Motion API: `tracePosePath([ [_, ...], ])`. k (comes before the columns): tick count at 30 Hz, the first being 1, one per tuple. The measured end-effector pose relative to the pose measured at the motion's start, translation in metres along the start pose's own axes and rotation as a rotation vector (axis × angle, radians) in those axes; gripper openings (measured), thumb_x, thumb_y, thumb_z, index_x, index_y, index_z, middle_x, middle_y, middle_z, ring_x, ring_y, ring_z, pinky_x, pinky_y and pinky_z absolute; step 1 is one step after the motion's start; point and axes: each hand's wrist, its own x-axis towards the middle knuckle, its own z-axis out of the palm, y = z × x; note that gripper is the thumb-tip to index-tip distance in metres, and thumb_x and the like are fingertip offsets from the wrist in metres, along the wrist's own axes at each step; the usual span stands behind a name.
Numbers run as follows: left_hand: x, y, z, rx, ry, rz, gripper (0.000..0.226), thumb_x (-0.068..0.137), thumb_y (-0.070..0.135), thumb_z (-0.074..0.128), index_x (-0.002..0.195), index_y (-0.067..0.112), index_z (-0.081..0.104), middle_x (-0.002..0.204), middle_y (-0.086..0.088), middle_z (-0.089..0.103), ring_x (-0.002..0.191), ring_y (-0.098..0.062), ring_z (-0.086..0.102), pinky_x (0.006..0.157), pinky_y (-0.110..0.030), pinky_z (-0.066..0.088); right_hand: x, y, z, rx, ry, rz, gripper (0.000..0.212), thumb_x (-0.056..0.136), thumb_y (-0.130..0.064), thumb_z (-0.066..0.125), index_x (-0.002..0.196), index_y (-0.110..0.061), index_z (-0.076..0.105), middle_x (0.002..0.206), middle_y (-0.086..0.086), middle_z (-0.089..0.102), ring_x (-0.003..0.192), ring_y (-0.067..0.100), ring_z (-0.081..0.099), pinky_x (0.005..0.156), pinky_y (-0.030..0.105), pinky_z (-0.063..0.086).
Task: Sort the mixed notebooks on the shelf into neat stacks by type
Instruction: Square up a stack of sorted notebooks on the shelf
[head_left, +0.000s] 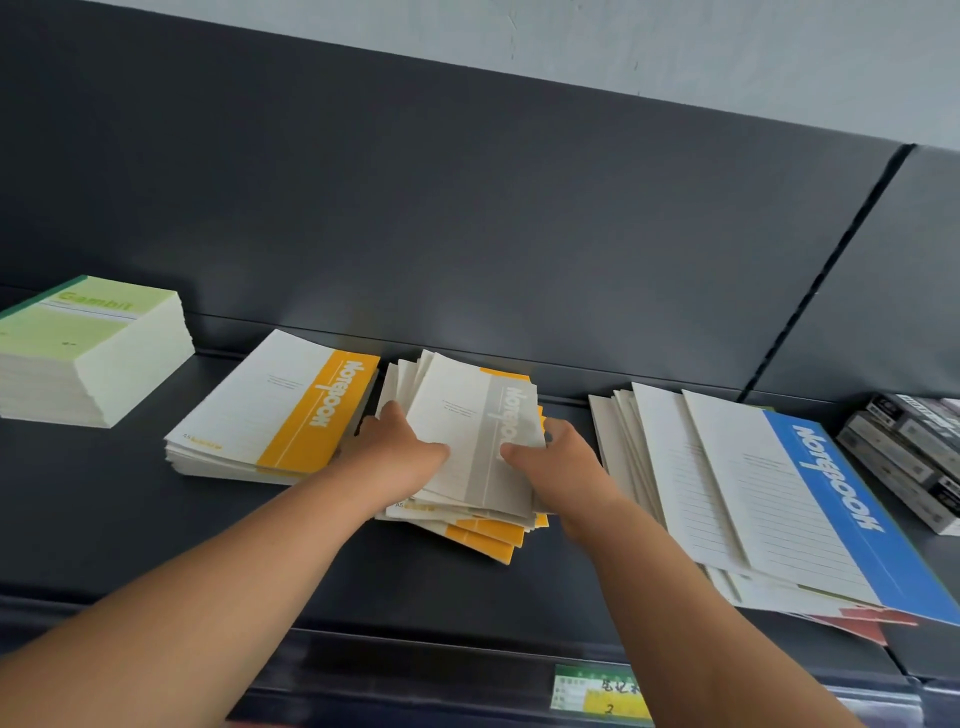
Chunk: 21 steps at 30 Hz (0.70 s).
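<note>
A messy pile of small notebooks (467, 525) lies in the middle of the dark shelf (130, 509), orange-spined ones under a grey-spined notebook (467, 441) on top. My left hand (395, 452) grips the pile's left side, thumb on the grey notebook's cover. My right hand (561, 462) holds the pile's right side, thumb on the same cover. A neat orange-spined stack (270, 410) sits just left. A fanned pile of larger blue-spined notebooks (769, 499) lies to the right, with red covers showing beneath.
A tall stack of green Gambit notebooks (88, 348) stands at the far left. Dark boxed items (909, 452) are stacked at the far right. The shelf's back panel (467, 208) rises behind everything. A price label (597, 693) hangs on the shelf's front edge.
</note>
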Motion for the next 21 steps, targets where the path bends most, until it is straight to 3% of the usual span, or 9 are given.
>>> tracePosePath([
  [6,-0.001,-0.001,0.0,-0.088,0.023,0.017,0.066,0.082,0.04,0.063,0.136,0.015,0.035,0.123,-0.002,0.05,0.088,-0.015,0.055,0.071,-0.034,0.055,0.001,0.006,-0.005,0.063,0.013,0.022,0.049,0.091,-0.026,0.063,0.134,-0.017,0.04,0.103,-0.005,0.052,0.097,0.018,0.054,0.061,0.027,0.046],
  [10,-0.007,0.003,0.004,-0.134,-0.012,0.03,0.065,0.085,0.035,0.06,0.139,0.014,0.03,0.129,-0.004,0.047,0.087,-0.015,0.053,0.056,-0.026,0.044,0.006,0.012,-0.008,0.025,0.019,0.032,0.053,0.089,-0.027,0.065,0.135,-0.015,0.042,0.117,0.002,0.057,0.102,0.023,0.059,0.072,0.034,0.051],
  [12,-0.009,0.004,0.01,-0.165,-0.018,0.076,0.063,0.085,0.031,0.061,0.138,0.018,0.03,0.132,-0.003,0.045,0.094,-0.018,0.056,0.063,-0.03,0.052,0.004,0.016,-0.008,0.008,0.032,0.021,0.058,0.089,-0.025,0.065,0.14,-0.015,0.038,0.12,0.001,0.054,0.105,0.024,0.058,0.071,0.034,0.052],
  [15,-0.012,0.002,0.015,-0.31,0.014,0.111,0.066,0.084,0.022,0.062,0.141,0.023,0.028,0.132,0.002,0.046,0.094,-0.016,0.056,0.073,-0.034,0.055,0.003,0.025,-0.01,0.047,0.045,-0.01,0.066,0.088,-0.021,0.067,0.145,-0.016,0.033,0.12,-0.001,0.052,0.104,0.022,0.056,0.057,0.025,0.047],
  [18,-0.017,0.002,0.013,-0.559,0.051,0.01,0.071,0.087,0.014,0.064,0.146,0.018,0.023,0.117,0.006,0.042,0.078,-0.008,0.045,0.055,-0.023,0.038,0.001,0.03,-0.01,0.062,0.043,-0.047,0.067,0.087,-0.018,0.069,0.144,-0.017,0.035,0.118,-0.003,0.053,0.101,0.018,0.055,0.054,0.02,0.045],
  [19,-0.019,0.003,0.012,-0.647,0.051,-0.047,0.069,0.087,0.013,0.065,0.144,0.013,0.027,0.113,0.003,0.045,0.076,-0.01,0.045,0.054,-0.024,0.038,0.003,0.032,-0.01,0.061,0.042,-0.054,0.066,0.086,-0.019,0.07,0.143,-0.018,0.036,0.121,-0.002,0.054,0.103,0.019,0.056,0.054,0.021,0.046],
  [21,-0.019,0.005,0.008,-0.776,0.026,-0.148,0.045,0.084,0.013,0.069,0.121,0.002,0.045,0.103,-0.003,0.057,0.082,-0.02,0.057,0.066,-0.035,0.051,0.005,0.035,-0.01,0.069,0.041,-0.063,0.065,0.084,-0.02,0.072,0.141,-0.019,0.04,0.123,-0.001,0.057,0.105,0.021,0.059,0.059,0.025,0.052],
])
